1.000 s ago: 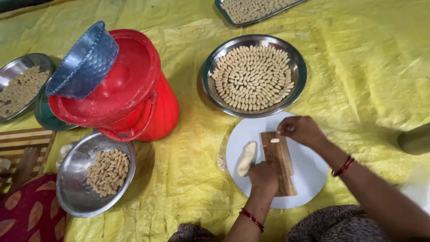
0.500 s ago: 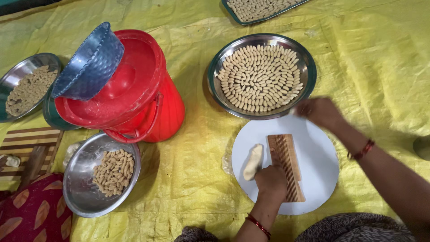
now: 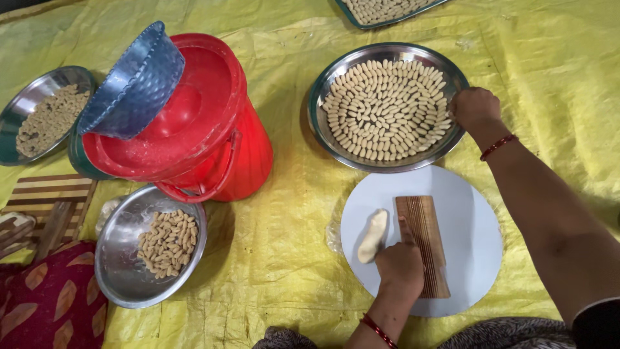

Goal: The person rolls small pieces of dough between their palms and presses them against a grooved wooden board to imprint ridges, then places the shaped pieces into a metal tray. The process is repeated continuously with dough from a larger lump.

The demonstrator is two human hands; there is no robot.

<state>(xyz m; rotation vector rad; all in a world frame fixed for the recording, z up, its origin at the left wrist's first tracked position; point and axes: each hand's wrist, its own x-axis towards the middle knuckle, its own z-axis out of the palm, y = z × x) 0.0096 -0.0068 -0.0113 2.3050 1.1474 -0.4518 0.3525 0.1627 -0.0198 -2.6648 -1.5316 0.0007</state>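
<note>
Home floor kitchen: yellow tarp (image 3: 271, 258), steel snack trays (image 3: 321, 123), red bucket (image 3: 239, 161).

Ridged board (image 3: 423, 242): wood, grooved, matt. Round disc (image 3: 475, 232) beneath it: smooth, pale, matt. Large tray (image 3: 387, 106) and bowl (image 3: 123, 271): shiny metal. Bucket (image 3: 239, 155) and its lid (image 3: 194, 110): glossy red plastic. Blue basket (image 3: 135, 84): textured plastic. Ground sheet (image 3: 278, 258): yellow woven plastic, creased.
</note>
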